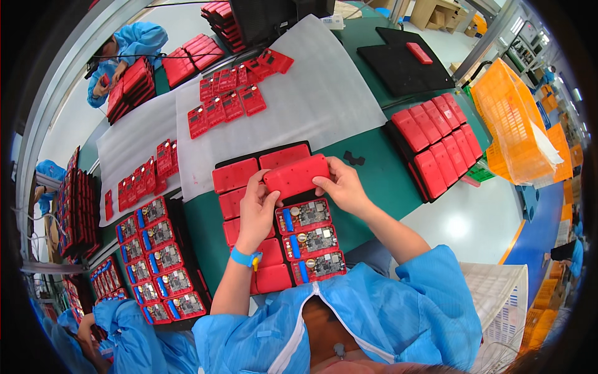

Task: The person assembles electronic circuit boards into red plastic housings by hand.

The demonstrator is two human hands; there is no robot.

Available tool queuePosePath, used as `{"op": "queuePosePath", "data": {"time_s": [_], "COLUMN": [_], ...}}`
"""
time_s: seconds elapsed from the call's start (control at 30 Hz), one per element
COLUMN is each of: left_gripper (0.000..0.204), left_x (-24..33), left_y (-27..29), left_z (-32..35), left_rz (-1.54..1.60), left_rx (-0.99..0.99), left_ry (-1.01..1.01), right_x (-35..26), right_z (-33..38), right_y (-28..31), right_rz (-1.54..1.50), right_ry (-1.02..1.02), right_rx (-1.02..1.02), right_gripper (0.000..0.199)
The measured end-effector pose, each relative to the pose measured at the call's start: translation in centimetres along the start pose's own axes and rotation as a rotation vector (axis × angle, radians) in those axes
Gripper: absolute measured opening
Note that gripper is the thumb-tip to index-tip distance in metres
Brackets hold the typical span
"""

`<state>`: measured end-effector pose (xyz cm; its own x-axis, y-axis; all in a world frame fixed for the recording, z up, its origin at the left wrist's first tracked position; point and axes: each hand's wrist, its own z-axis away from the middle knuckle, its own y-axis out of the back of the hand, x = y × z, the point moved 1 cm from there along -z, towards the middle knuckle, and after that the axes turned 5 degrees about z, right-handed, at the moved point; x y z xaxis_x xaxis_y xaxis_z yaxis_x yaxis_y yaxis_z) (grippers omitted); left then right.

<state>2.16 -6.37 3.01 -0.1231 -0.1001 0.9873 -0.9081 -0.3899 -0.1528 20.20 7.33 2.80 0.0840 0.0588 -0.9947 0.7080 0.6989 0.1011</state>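
Observation:
Between my two hands, a red plastic device case is held up with its smooth side with small holes facing up. My left hand grips its left end, thumb at the lower edge. My right hand closes on the right end with thumb and fingers. Under it lies a black tray of red cases. In its right column, open cases show circuit boards, blue cells and round gold or silver parts. Smooth red backs face up in its left column and far row.
On the left stands a tray of open cases with boards. Red panels lie on a white sheet. A tray of red cases is right, near an orange crate. Co-workers in blue sit far left and near left.

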Motion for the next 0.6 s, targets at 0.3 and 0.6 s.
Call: {"op": "queuePosePath", "data": {"time_s": [0.3, 0.6], "left_gripper": [0.054, 0.045], "left_x": [-0.1, -0.5], "left_y": [1.7, 2.2], "left_z": [0.0, 0.3], "left_rz": [0.307, 0.383], "left_rx": [0.102, 0.052], "left_ry": [0.388, 0.565], "right_x": [-0.4, 0.9], "right_z": [0.9, 0.2], "right_y": [0.2, 0.6], "right_rz": [0.106, 0.802], "right_ry": [-0.110, 0.854], "right_rx": [-0.075, 0.111], "right_gripper": [0.051, 0.040]}}
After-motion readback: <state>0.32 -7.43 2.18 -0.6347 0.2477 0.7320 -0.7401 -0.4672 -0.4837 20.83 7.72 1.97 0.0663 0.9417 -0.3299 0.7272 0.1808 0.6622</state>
